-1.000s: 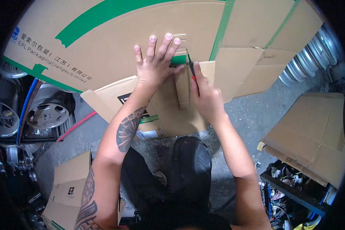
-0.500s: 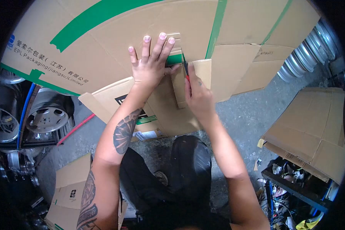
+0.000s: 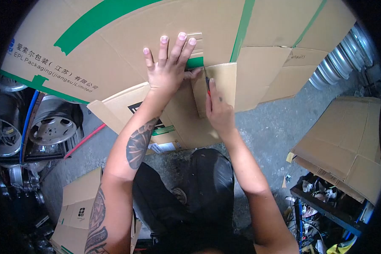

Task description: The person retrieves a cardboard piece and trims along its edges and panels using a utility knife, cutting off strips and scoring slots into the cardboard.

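My left hand [image 3: 167, 70] lies flat with spread fingers on a large sheet of brown cardboard [image 3: 127, 51] that carries green tape and printed lettering. Just right of it, my right hand [image 3: 220, 110] is closed around a red and black utility knife [image 3: 208, 86], index finger stretched along it. The knife's tip meets the cardboard at a cut edge beside a short strip of green tape [image 3: 195, 62]. A loose cardboard flap [image 3: 225, 78] stands out right of the blade. Part of the knife's handle is hidden inside my hand.
Silver wheel rims [image 3: 340, 59] are stacked at the right, and more rims [image 3: 55, 118] sit on a rack at the left. A folded cardboard box [image 3: 338, 144] rests over a bin of scraps [image 3: 321, 194] at lower right. Another carton [image 3: 76, 207] stands lower left.
My right hand has drawn the knife a short way down toward me along the cut edge. My left hand stays pressed on the cardboard, which has shifted only slightly in view.
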`<state>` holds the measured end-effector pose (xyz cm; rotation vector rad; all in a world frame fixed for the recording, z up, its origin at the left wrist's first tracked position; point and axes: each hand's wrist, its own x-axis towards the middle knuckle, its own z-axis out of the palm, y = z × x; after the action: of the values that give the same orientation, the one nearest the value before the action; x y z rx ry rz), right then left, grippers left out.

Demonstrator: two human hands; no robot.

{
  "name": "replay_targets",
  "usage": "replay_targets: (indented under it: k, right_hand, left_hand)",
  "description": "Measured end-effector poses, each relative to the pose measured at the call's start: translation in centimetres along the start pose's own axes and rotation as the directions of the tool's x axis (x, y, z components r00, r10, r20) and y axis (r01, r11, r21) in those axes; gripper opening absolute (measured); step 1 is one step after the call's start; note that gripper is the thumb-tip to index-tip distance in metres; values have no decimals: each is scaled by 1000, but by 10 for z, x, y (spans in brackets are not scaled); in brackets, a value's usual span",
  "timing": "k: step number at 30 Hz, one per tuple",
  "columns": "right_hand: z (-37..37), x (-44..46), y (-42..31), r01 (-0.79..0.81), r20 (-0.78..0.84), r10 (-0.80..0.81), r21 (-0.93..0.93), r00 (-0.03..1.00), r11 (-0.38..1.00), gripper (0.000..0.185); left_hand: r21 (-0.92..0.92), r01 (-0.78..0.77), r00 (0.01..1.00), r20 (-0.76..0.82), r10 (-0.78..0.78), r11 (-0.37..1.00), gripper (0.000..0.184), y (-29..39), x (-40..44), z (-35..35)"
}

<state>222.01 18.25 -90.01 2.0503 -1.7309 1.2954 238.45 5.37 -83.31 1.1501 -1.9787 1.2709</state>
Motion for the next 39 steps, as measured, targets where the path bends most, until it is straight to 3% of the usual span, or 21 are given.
replay_targets:
  k: [13,16,25,34,38,39]
  right_hand:
    - [-2,-35,-3,-146,159,136,54,978,988,53]
    - [5,-47,1,-86,63,83,52,995,995,53]
    - [17,-95,11,-116,134,117,-15,984,993,57]
    - [18,-143,19,-266,391,263,-48,882,963,60]
    - [12,-162,15,-332,407,308,-12,860,943,53]
    - [13,-169,17,-337,393,302,21,869,941,54]
  left_hand:
    - [-38,15,999,-32,-16,999,118,0,-1,6]
    - [-32,5,999,-41,-6,999,120,-1,0,6]
    - [-94,30,999,-36,-33,995,117,0,-1,4]
    - [-77,-16,999,-50,12,997,120,-4,1,2]
    - [-115,48,998,35,-44,992,118,-5,-4,3]
    - [-88,21,1000,26,-19,996,110,-5,-3,-2]
